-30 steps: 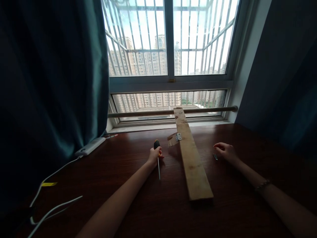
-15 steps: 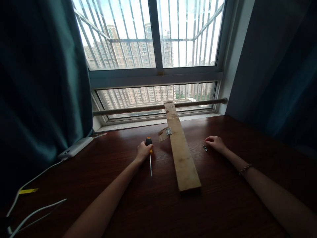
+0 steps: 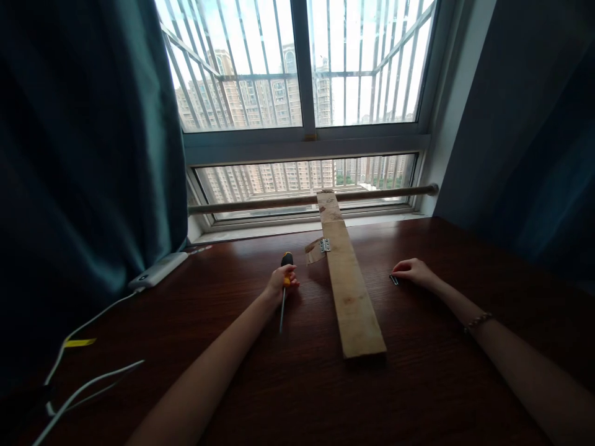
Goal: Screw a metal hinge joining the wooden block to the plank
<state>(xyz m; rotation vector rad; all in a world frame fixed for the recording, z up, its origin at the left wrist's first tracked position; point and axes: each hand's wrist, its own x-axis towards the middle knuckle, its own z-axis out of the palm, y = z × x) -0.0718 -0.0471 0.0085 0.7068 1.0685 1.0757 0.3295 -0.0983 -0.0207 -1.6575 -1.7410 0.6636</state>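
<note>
A screwdriver point(image 3: 287, 279) with a black and yellow handle is wrapped in the fingers of my left hand point(image 3: 279, 284), its thin shaft pointing down toward me. To the right of the board, my right hand point(image 3: 416, 272) has thumb and finger pinched at the upper end of small dark screws point(image 3: 394, 280) on the table. Between the hands a long wooden board point(image 3: 356, 291) lies lengthwise. A metal hinge point(image 3: 325, 245) sits at its left edge and joins a short wooden piece point(image 3: 315, 251) that sticks out to the left.
The board's far end reaches a horizontal rail point(image 3: 269, 202) before the barred window. On the dark wooden table point(image 3: 260, 384), a white power strip point(image 3: 160, 271), white cables point(image 3: 88, 389) and a yellow strip point(image 3: 80, 342) lie left. A dark curtain point(image 3: 116, 136) hangs on that side.
My right fingertips have come down onto the screws. My left hand has turned, so the screwdriver's handle and the palm side of the fingers show more. The view has shifted slightly left.
</note>
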